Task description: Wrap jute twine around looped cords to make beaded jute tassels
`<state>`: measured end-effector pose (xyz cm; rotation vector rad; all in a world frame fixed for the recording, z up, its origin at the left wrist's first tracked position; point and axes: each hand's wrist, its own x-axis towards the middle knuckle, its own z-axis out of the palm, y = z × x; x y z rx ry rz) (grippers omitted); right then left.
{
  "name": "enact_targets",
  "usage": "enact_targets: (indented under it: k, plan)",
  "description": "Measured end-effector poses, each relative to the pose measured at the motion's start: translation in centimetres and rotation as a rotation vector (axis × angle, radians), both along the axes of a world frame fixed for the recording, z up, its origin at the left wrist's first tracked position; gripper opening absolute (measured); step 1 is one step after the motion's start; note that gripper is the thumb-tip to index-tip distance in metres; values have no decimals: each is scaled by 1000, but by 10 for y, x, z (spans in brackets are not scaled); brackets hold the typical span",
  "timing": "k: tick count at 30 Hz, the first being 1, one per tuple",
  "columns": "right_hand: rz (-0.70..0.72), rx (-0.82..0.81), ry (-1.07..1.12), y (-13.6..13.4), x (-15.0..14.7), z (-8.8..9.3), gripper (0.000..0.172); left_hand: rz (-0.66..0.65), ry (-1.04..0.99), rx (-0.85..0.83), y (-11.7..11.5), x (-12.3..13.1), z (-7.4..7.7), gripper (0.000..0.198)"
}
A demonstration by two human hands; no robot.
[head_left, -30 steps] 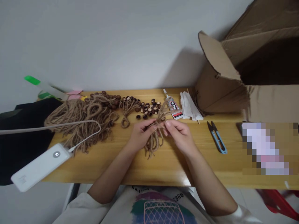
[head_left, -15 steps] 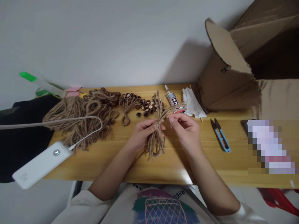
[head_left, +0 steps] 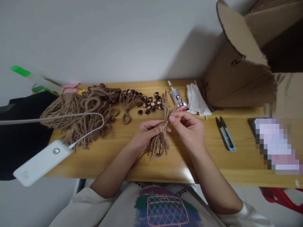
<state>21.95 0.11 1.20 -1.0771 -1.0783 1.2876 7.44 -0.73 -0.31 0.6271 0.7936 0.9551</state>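
Observation:
Above the middle of the wooden table, a bundle of brown jute cord [head_left: 159, 145] hangs with a wrapped loop at its lower end and loose strands sticking up at the top. My left hand [head_left: 148, 134] is closed round its middle, thumb across the strands. Close by on the right, my right hand [head_left: 188, 126] pinches strands at the bundle's upper part between thumb and fingertips. Behind the hands lie several dark halved nut shells [head_left: 151, 103] with pale insides. A similar corded loop [head_left: 126, 117] with shells on its strands lies to their left.
A heap of jute cords [head_left: 63, 110] covers the left side, beside a white power bank [head_left: 42, 162] with a cable. A glue tube [head_left: 178, 99] and white tissue [head_left: 197, 99] lie behind. Blue thread snips [head_left: 226, 135], a blurred-out phone [head_left: 276, 146] and a cardboard box [head_left: 236, 82] are on the right.
My right fingers have come in closer to the bundle, and the strands that splayed right now stand more upright. The left hand keeps its hold. The camera view has shifted slightly.

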Motion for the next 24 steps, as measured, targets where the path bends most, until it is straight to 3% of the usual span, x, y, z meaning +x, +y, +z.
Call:
enact_targets:
  k: [3,7,12,15,19,24]
  plan:
    - [-74,96,-74,1,0,1,22,-16,77,33,-1,1,1,32]
    - [-183,132,-146,0,1,3,17,34,89,-15,0,3,3,32]
    - [-61,168,-170,-6,-1,1,36,202,13,-56,4,6,3,32]
    - [-83,220,-213,-11,-8,-3,32,279,16,-46,5,8,2,32]
    - [-147,393,-448,-18,-18,-8,26,380,11,-23,5,10,3,32]
    - [-121,617,-689,-21,-20,-12,27,376,-30,-65,4,8,6,26]
